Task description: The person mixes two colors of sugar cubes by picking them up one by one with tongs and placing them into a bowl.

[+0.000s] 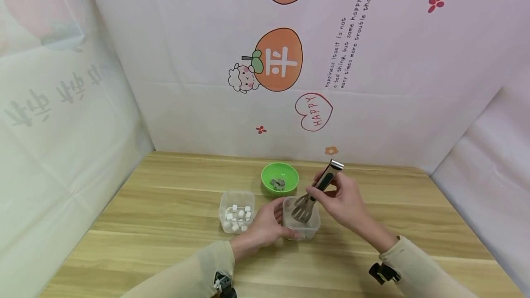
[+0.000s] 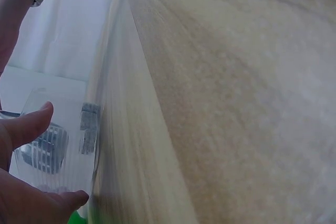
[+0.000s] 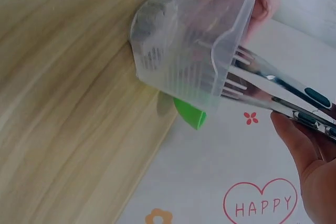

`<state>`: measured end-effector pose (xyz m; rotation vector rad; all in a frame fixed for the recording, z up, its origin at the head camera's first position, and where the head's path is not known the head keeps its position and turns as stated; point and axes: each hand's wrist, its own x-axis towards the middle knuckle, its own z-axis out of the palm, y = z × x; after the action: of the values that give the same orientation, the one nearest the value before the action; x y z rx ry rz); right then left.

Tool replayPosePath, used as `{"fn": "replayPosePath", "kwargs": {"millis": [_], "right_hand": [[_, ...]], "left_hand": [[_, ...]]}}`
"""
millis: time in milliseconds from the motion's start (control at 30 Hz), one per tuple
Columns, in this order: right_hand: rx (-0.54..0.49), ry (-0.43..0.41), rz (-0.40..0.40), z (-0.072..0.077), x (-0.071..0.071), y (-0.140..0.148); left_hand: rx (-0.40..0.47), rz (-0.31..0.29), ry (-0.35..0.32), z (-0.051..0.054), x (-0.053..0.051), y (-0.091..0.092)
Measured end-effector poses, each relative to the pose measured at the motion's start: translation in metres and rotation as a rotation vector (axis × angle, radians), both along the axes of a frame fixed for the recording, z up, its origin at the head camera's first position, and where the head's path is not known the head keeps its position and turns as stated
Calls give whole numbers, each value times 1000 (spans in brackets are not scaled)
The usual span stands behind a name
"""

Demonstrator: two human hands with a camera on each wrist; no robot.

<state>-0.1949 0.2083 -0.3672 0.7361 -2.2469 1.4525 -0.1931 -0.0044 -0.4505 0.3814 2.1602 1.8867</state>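
My left hand point(image 1: 267, 224) holds a clear plastic container point(image 1: 312, 233) from its left side, thumb at the near wall and fingers along the far one. In the right wrist view, grey blocks point(image 3: 149, 22) show through the wall near its bottom. Above it, my right hand point(image 1: 341, 199) grips metal tongs point(image 1: 304, 210) by the handles. Their slotted ends point down into the container and stand apart in the right wrist view. Whether they touch a block cannot be made out.
A second clear container point(image 1: 225, 201) with several white cubes point(image 1: 241, 214) stands to the left. Behind sits a green bowl point(image 1: 285, 171) with grey blocks point(image 1: 278, 184) in it. A printed cloth point(image 1: 198, 118) hangs at the wooden table's point(image 1: 157, 224) back edge.
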Motion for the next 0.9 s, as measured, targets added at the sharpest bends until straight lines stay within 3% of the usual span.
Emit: {"fn": "replayPosePath", "kwargs": {"millis": [600,900], "right_hand": [[102,-3,-34,-12,-12,2],[94,-18,-18,-11,-13,0]], "left_hand": [[29,0,6,2,2,0],[10,-6,8,3,2,0]]}}
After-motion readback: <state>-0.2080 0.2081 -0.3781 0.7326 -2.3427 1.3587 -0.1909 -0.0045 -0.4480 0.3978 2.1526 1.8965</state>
